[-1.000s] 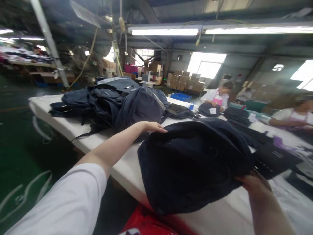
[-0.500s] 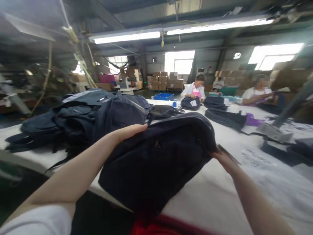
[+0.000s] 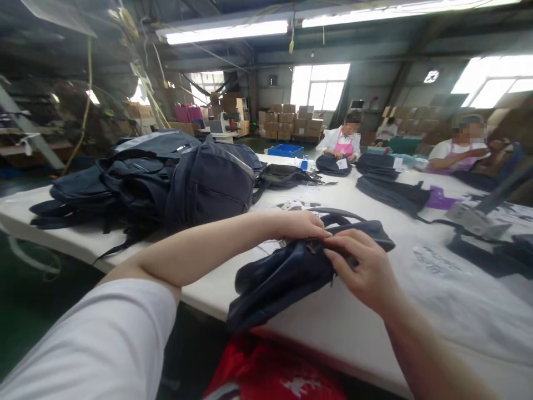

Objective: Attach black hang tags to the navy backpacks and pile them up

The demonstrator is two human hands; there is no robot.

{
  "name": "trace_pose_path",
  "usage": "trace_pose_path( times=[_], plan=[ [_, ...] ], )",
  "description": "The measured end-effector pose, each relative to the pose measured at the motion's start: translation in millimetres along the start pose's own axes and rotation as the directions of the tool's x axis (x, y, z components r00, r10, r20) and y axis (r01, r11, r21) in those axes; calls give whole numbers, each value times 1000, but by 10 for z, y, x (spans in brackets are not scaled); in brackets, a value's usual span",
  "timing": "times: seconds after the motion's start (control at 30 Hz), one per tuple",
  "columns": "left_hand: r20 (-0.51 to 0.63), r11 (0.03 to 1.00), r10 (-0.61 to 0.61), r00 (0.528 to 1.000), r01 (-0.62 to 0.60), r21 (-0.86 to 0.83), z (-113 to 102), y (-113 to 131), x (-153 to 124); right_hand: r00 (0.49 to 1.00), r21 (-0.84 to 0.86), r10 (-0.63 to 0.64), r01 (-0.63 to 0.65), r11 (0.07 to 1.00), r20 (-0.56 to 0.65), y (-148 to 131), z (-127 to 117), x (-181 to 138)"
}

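Observation:
A dark navy backpack lies tilted at the front edge of the white table, its near end hanging slightly over. My left hand is closed on its upper edge, fingers curled over the fabric. Close beside it, my right hand pinches the same edge between thumb and fingers. Both hands meet near the middle of the bag, around a small opening or fold whose details I cannot make out. A strap arcs up behind the hands.
Navy backpacks are heaped on the table to the left. Flat dark bags lie farther right, near a purple piece and a metal stand. A blue crate stands beyond. Co-workers sit across the table.
The backpack was held up broad side on, hands at opposite sides. Now it lies lower and folded over, and both hands have come together on its upper edge.

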State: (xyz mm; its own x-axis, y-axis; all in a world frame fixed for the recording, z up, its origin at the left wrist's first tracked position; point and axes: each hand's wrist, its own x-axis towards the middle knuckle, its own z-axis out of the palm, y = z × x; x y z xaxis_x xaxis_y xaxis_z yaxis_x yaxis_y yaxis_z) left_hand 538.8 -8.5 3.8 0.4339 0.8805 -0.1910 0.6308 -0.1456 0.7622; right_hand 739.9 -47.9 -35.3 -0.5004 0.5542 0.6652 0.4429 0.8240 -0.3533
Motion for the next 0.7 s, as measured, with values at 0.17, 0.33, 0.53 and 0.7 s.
trace_pose_path(
  times=[0.17,0.33,0.53,0.7],
  plan=[
    [25,995,78,997,-76,-68,337,21,164,993,-64,118,-115,991,30,-84,-27,-196],
    [23,993,109,994,-108,-35,682,151,269,979,-48,202,-202,978,-7,-166,-142,-530],
    [79,988,133,988,-139,67,895,302,224,970,40,237,-235,971,-59,-140,-279,-843],
    [67,966,166,984,-176,191,950,378,210,931,-120,331,-351,929,-154,-89,-301,-919]
  ],
)
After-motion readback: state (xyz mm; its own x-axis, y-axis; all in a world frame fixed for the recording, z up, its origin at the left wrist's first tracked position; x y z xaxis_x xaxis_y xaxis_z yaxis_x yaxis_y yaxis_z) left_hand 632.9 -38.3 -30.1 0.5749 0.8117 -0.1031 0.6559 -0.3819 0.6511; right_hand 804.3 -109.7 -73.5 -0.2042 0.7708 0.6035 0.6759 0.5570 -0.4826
